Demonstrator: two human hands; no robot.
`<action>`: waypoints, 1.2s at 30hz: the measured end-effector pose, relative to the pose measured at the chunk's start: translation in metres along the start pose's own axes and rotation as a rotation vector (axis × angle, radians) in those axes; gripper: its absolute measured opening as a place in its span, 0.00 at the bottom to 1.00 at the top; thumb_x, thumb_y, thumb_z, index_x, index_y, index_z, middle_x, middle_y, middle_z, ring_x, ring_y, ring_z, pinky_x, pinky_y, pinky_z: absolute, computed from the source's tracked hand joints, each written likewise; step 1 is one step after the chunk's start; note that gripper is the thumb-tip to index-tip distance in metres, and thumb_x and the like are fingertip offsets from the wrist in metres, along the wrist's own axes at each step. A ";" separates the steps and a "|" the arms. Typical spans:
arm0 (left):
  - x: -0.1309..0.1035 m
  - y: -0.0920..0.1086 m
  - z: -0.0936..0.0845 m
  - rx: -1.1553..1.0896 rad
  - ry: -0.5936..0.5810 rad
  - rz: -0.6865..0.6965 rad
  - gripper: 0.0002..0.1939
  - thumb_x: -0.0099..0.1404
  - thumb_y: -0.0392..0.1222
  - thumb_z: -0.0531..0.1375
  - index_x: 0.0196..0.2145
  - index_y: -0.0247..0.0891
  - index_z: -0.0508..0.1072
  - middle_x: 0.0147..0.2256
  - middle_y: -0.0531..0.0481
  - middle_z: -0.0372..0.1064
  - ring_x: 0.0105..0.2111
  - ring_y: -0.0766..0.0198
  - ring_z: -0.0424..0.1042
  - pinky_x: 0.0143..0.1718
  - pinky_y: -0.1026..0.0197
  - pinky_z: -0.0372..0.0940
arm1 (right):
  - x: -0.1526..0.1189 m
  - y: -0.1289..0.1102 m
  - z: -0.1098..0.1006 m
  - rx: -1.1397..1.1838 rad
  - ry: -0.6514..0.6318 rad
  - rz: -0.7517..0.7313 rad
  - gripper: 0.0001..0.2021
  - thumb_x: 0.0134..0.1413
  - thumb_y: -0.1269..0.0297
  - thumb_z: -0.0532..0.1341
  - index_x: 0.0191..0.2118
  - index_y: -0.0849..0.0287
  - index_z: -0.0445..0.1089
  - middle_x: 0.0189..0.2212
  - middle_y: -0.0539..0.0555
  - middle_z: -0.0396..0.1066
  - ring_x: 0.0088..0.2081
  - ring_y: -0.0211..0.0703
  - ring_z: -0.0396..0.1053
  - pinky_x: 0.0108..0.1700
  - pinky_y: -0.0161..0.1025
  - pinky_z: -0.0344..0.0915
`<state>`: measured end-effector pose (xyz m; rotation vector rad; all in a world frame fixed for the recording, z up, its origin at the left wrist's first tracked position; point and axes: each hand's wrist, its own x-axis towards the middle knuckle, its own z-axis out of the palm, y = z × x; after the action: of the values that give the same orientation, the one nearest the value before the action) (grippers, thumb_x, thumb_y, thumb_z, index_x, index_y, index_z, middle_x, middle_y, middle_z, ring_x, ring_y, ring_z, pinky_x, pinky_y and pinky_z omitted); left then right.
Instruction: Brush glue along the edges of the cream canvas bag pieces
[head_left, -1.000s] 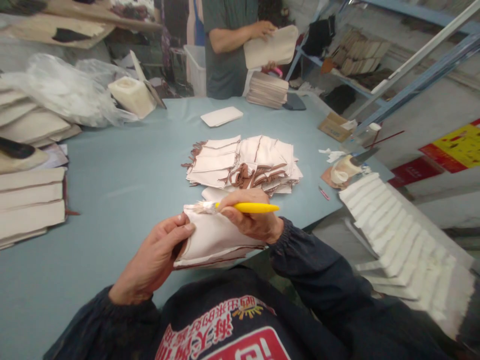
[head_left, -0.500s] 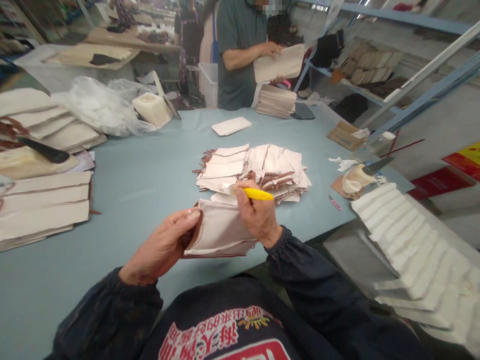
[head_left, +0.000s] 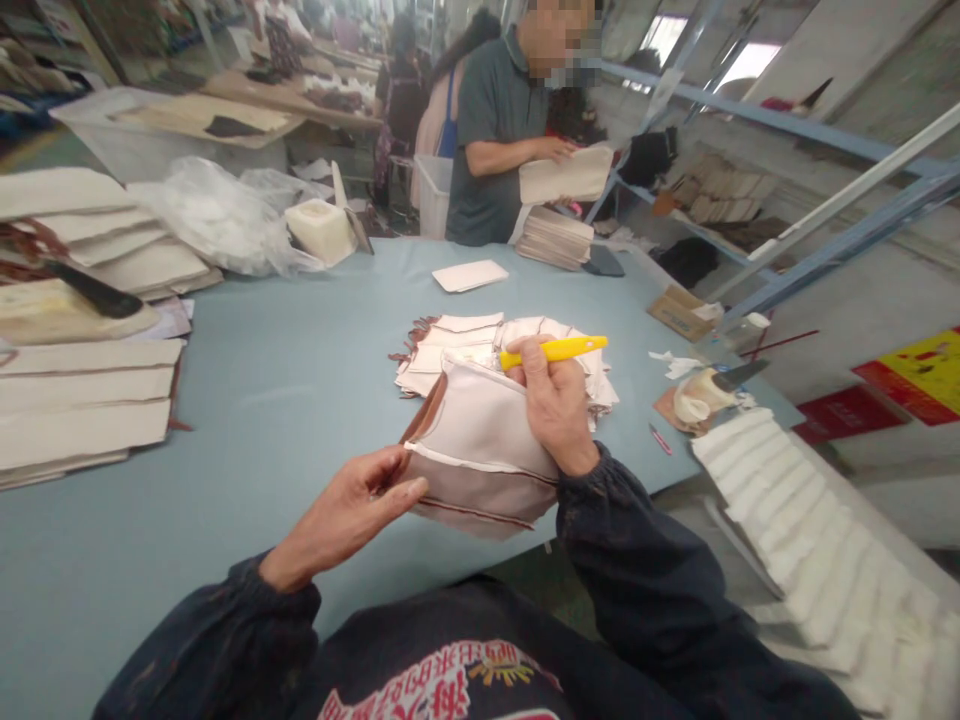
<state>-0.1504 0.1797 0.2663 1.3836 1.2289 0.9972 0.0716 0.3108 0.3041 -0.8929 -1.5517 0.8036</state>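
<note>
Between my two hands a pale fabric piece with brown edging [head_left: 487, 410] is held tilted above the table, its folds showing brown seams. My left hand [head_left: 352, 510] pinches its lower left edge between thumb and fingers. In my right hand [head_left: 559, 405] is a brush with a yellow handle [head_left: 559, 350]; its pale tip reaches the top edge of the piece. Some of those right-hand fingers are hidden behind the fabric. Just beyond lies a pile of similar pale pieces [head_left: 465, 325] with brown strips, partly covered by the held one.
Stacked pale panels [head_left: 82, 400] lie at the left under a glue-stained container with a black-handled tool [head_left: 97, 290]. A pink cutter [head_left: 660, 439] and another container [head_left: 701, 398] are at the right. Across the blue-grey table [head_left: 300, 350] a person [head_left: 499, 130] handles a panel above a stack [head_left: 555, 238].
The fabric piece has been raised and opened out, showing more folds. My right hand with the brush has moved right, and my left hand has shifted lower along the edge.
</note>
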 end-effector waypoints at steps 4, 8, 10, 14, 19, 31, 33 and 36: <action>-0.002 0.012 0.005 0.005 -0.061 0.031 0.18 0.68 0.54 0.60 0.29 0.37 0.74 0.28 0.50 0.68 0.30 0.62 0.63 0.32 0.63 0.61 | -0.001 0.011 0.016 -0.183 -0.016 -0.042 0.22 0.70 0.46 0.55 0.34 0.58 0.74 0.21 0.48 0.67 0.26 0.39 0.66 0.34 0.38 0.62; -0.007 0.021 0.008 0.075 -0.201 0.082 0.17 0.70 0.50 0.58 0.30 0.36 0.74 0.27 0.51 0.67 0.28 0.64 0.61 0.30 0.64 0.58 | -0.005 0.029 0.026 -0.273 -0.055 -0.053 0.18 0.69 0.48 0.56 0.36 0.56 0.74 0.21 0.48 0.67 0.27 0.41 0.69 0.36 0.39 0.65; -0.008 0.023 0.008 0.087 -0.195 0.090 0.17 0.72 0.49 0.56 0.29 0.36 0.73 0.26 0.52 0.66 0.27 0.64 0.61 0.29 0.64 0.58 | -0.009 0.034 0.023 -0.244 -0.016 -0.040 0.17 0.69 0.48 0.56 0.39 0.55 0.74 0.22 0.48 0.68 0.26 0.41 0.68 0.34 0.39 0.65; -0.013 0.021 0.003 0.079 -0.120 0.039 0.19 0.72 0.51 0.57 0.27 0.38 0.74 0.27 0.50 0.67 0.28 0.62 0.64 0.30 0.63 0.60 | -0.023 0.014 0.004 -0.063 0.041 -0.077 0.15 0.71 0.51 0.54 0.40 0.53 0.72 0.20 0.46 0.64 0.22 0.38 0.65 0.28 0.38 0.64; -0.016 0.014 0.000 0.139 -0.072 0.021 0.16 0.68 0.49 0.62 0.25 0.39 0.74 0.25 0.50 0.69 0.26 0.62 0.65 0.29 0.63 0.62 | -0.055 -0.040 -0.011 -0.065 -0.192 -0.272 0.09 0.67 0.62 0.59 0.34 0.51 0.73 0.25 0.49 0.75 0.24 0.39 0.71 0.26 0.39 0.69; -0.025 0.011 0.018 0.386 0.006 0.231 0.13 0.70 0.35 0.55 0.27 0.38 0.70 0.23 0.54 0.70 0.23 0.67 0.67 0.27 0.67 0.61 | -0.082 -0.042 0.018 -0.034 -0.084 -0.625 0.13 0.73 0.60 0.54 0.35 0.54 0.68 0.20 0.43 0.72 0.19 0.32 0.67 0.25 0.32 0.68; -0.026 0.009 0.019 0.404 0.023 0.247 0.11 0.70 0.34 0.55 0.29 0.38 0.71 0.26 0.53 0.72 0.25 0.67 0.70 0.29 0.67 0.63 | -0.081 -0.042 0.015 -0.087 -0.024 -0.586 0.12 0.72 0.60 0.55 0.34 0.54 0.69 0.21 0.44 0.73 0.20 0.33 0.68 0.25 0.33 0.68; -0.026 0.008 0.022 0.389 0.029 0.281 0.13 0.71 0.34 0.54 0.27 0.38 0.68 0.24 0.55 0.69 0.23 0.68 0.67 0.27 0.67 0.61 | -0.088 -0.043 0.014 -0.178 -0.178 -0.690 0.15 0.74 0.62 0.53 0.33 0.55 0.68 0.19 0.45 0.70 0.20 0.33 0.67 0.25 0.34 0.66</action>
<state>-0.1316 0.1510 0.2711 1.8905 1.3220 1.0037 0.0610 0.2131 0.2975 -0.3561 -1.9437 0.2515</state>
